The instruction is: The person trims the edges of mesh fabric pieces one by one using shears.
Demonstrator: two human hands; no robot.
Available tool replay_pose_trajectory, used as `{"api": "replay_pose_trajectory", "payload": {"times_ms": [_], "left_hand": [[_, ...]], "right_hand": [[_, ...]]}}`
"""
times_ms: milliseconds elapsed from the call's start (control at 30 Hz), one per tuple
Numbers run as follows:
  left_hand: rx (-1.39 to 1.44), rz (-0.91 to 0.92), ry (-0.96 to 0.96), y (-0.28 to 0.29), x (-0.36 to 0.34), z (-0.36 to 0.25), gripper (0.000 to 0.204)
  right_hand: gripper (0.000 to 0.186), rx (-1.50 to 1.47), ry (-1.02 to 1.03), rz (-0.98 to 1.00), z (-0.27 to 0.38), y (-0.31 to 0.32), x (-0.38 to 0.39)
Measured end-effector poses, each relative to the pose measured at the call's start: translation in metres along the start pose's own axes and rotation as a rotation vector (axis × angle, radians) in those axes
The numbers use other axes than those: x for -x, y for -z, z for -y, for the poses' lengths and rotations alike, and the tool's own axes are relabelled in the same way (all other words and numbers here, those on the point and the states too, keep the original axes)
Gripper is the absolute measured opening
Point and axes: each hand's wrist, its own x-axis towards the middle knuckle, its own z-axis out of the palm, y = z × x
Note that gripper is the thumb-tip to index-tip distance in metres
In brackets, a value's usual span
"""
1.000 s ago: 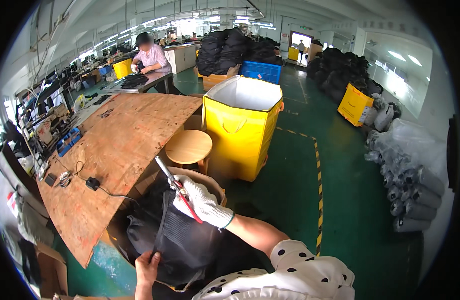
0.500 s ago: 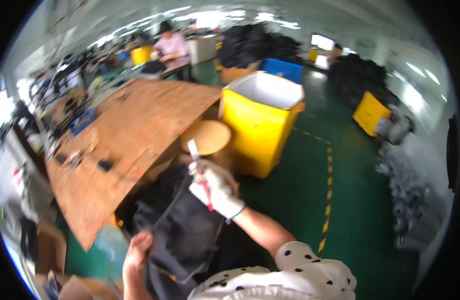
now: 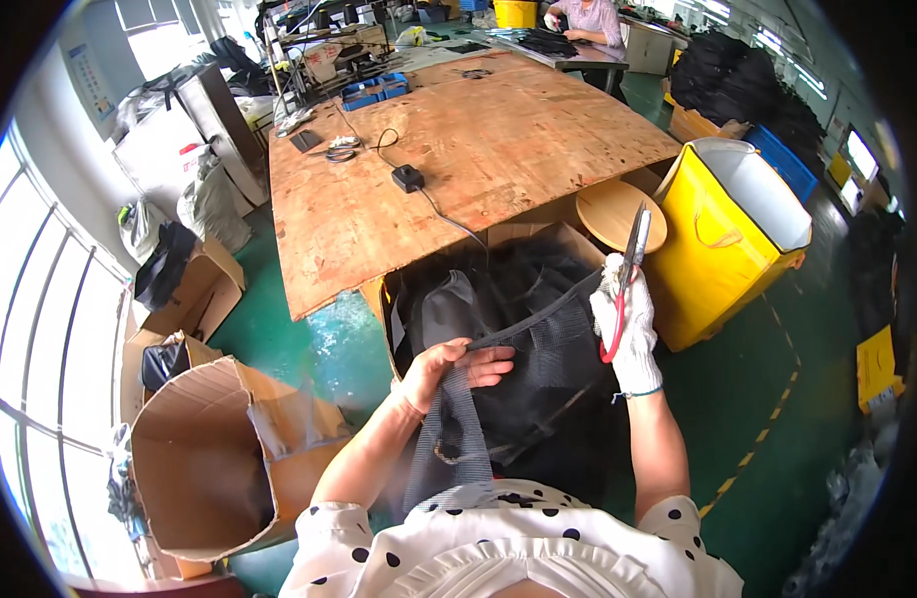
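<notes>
A piece of black mesh fabric (image 3: 553,344) with a bound edge stretches between my two hands. My left hand (image 3: 456,367), bare, is closed on the edge, thumb over the band and fingers behind the mesh. A loose strip of mesh hangs below it toward my lap. My right hand (image 3: 630,324), in a white knitted glove, grips red-handled scissors (image 3: 638,234) with the blades pointing up and away. The far end of the mesh edge meets this glove; whether its fingers pinch it is hidden. Beneath lies a cardboard box (image 3: 377,304) full of black mesh (image 3: 538,261).
A wooden tabletop (image 3: 478,130) with a black adapter (image 3: 407,178) and cable lies ahead. A round wooden stool (image 3: 618,214) and a yellow bin (image 3: 722,239) stand at right. An open carton (image 3: 194,448) sits at left. Another person (image 3: 590,25) works at a far table.
My view has swung left and down. The mesh edge is now drawn taut between my hands, the left having come up along it. The scissors stay in my right hand.
</notes>
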Motion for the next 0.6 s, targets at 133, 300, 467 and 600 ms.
{"api": "replay_pose_trajectory", "payload": {"times_ms": [133, 300, 467, 600], "left_hand": [[0.018, 0.019, -0.087, -0.004, -0.003, -0.007, 0.047], [-0.077, -0.109, -0.217, -0.014, -0.012, -0.022, 0.038], [-0.130, -0.071, -0.274, -0.011, -0.033, -0.014, 0.035], [-0.098, 0.001, -0.251, -0.002, -0.038, 0.000, 0.035]], "right_hand": [[0.016, -0.259, -0.095, 0.161, 0.024, 0.007, 0.009], [0.015, 0.100, 0.209, 0.315, 0.051, 0.020, 0.062], [0.015, -0.579, -0.260, 0.003, 0.032, 0.002, 0.118], [0.017, -0.047, -0.757, 0.011, -0.013, -0.025, 0.132]]}}
